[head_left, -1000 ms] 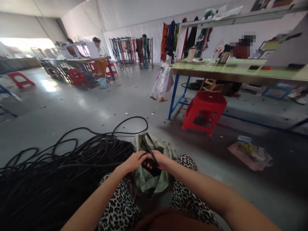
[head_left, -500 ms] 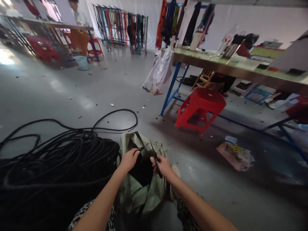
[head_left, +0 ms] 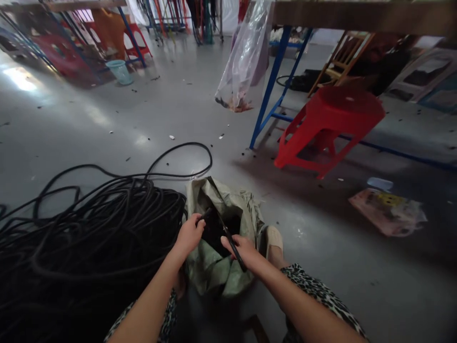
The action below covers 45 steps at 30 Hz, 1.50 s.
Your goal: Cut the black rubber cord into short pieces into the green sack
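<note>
My left hand (head_left: 191, 233) is closed in a pinch on the end of a black cord (head_left: 204, 216), just over the mouth of a green woven sack (head_left: 210, 276). On the other side of the opening, my right hand (head_left: 244, 248) grips dark scissors (head_left: 231, 242), their blades pointing up and away from me. The rolled-down sack stands on the floor between my feet, with dark contents inside that I cannot make out. Close by on the left lies a big tangled heap of black cord (head_left: 143, 205).
A red stool (head_left: 328, 124) stands by the blue-legged table (head_left: 273, 90), from which a clear plastic bag (head_left: 243, 57) hangs. Farther right, a pinkish plastic packet (head_left: 385, 212) lies on the floor. A light-blue bin (head_left: 119, 72) is at the back left. Small scraps dot the floor.
My view has tipped down, so the tabletop and far racks have largely left the picture. Both hands keep hold of the same things over the sack. The scissors have tilted slightly.
</note>
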Available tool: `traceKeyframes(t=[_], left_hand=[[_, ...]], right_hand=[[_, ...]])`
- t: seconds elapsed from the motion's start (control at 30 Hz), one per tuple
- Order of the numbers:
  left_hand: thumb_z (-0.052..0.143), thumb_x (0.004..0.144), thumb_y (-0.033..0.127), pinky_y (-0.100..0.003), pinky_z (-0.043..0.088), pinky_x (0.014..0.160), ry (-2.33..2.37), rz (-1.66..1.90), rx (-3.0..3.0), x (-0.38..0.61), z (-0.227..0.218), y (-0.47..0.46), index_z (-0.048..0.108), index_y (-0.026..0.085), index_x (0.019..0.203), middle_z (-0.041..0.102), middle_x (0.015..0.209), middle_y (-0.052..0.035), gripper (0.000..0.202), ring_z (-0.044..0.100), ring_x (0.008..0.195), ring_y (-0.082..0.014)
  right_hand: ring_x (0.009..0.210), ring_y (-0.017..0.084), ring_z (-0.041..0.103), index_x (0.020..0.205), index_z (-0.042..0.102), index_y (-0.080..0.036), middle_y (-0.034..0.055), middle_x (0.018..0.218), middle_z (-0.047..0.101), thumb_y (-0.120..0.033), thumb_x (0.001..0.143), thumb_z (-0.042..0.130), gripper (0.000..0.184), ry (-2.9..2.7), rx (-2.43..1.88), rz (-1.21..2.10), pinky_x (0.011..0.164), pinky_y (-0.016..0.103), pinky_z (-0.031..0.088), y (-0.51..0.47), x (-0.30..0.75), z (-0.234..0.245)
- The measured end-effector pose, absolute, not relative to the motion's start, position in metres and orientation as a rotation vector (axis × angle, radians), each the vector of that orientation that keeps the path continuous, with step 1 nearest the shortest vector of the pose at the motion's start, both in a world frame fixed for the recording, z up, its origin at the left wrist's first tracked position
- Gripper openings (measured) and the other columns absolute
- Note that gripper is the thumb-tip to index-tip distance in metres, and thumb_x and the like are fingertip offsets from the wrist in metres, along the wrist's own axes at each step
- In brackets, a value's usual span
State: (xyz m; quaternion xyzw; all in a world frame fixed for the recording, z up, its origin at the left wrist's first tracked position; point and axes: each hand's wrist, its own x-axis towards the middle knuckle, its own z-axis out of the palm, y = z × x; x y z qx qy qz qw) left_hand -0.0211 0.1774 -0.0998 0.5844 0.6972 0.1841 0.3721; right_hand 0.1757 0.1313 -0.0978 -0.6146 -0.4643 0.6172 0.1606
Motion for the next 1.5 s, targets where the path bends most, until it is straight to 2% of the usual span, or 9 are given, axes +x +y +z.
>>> traceKeyframes(t=[0.13, 0.27, 0.6, 0.77, 1.1, 1.37, 1.5], left_hand=[[0.042, 0.085, 0.029, -0.032, 0.049, 0.084, 1.750, 0.490, 1.550, -0.019, -0.098, 0.183, 0.059, 0.017, 0.108, 0.070, 0.101, -0.0073, 0.031, 0.065, 0.092, -0.0194], [0.039, 0.088, 0.036, -0.034, 0.046, 0.092, 1.727, 0.495, 1.625, -0.023, -0.097, 0.186, 0.060, 0.018, 0.113, 0.067, 0.113, -0.0083, 0.037, 0.062, 0.105, -0.0217], [0.042, 0.089, 0.032, -0.035, 0.046, 0.093, 1.695, 0.378, 1.688, -0.020, -0.094, 0.189, 0.060, 0.018, 0.116, 0.067, 0.114, -0.0086, 0.036, 0.062, 0.105, -0.0231], [0.046, 0.087, 0.030, -0.036, 0.046, 0.095, 1.640, 0.354, 1.709, -0.019, -0.096, 0.187, 0.062, 0.019, 0.114, 0.068, 0.115, -0.0076, 0.034, 0.061, 0.107, -0.0225], [0.047, 0.087, 0.030, -0.033, 0.045, 0.095, 1.610, 0.335, 1.715, -0.021, -0.092, 0.182, 0.062, 0.018, 0.113, 0.066, 0.117, -0.0080, 0.032, 0.061, 0.109, -0.0222], [0.047, 0.086, 0.029, -0.031, 0.048, 0.089, 1.565, 0.292, 1.744, -0.017, -0.089, 0.178, 0.063, 0.021, 0.109, 0.069, 0.108, -0.0054, 0.029, 0.064, 0.100, -0.0208], [0.047, 0.086, 0.028, -0.032, 0.047, 0.092, 1.541, 0.311, 1.729, -0.019, -0.091, 0.178, 0.064, 0.021, 0.109, 0.069, 0.112, -0.0050, 0.029, 0.062, 0.104, -0.0211]], right_hand=[[0.062, 0.015, 0.055, 0.071, 0.056, -0.015, 0.0034, 0.068, 0.055, -0.059, 0.074, 0.063, 0.045, -1.359, -1.816, 1.756, 0.054, 0.023, 0.038, 0.135, 0.171, -0.098], [0.058, 0.013, 0.054, 0.074, 0.054, -0.014, 0.0017, 0.063, 0.054, -0.061, 0.078, 0.058, 0.047, -1.311, -1.796, 1.848, 0.054, 0.023, 0.038, 0.136, 0.175, -0.095], [0.066, 0.014, 0.056, 0.086, 0.057, -0.013, 0.0024, 0.074, 0.057, -0.061, 0.078, 0.057, 0.048, -1.209, -1.661, 1.935, 0.060, 0.024, 0.041, 0.128, 0.165, -0.099], [0.068, 0.014, 0.055, 0.084, 0.058, -0.012, 0.0034, 0.074, 0.058, -0.057, 0.079, 0.058, 0.045, -1.246, -1.684, 1.894, 0.059, 0.023, 0.038, 0.130, 0.164, -0.097], [0.074, 0.017, 0.057, 0.085, 0.061, -0.011, 0.0055, 0.081, 0.061, -0.051, 0.079, 0.060, 0.040, -1.377, -1.686, 1.862, 0.063, 0.025, 0.040, 0.143, 0.162, -0.094], [0.070, 0.014, 0.054, 0.083, 0.061, -0.012, 0.0030, 0.073, 0.060, -0.048, 0.078, 0.064, 0.037, -1.298, -1.635, 1.879, 0.061, 0.023, 0.039, 0.141, 0.171, -0.106], [0.069, 0.014, 0.053, 0.083, 0.062, -0.012, 0.0027, 0.071, 0.059, -0.046, 0.078, 0.065, 0.034, -1.312, -1.668, 1.854, 0.061, 0.023, 0.038, 0.139, 0.170, -0.106]])
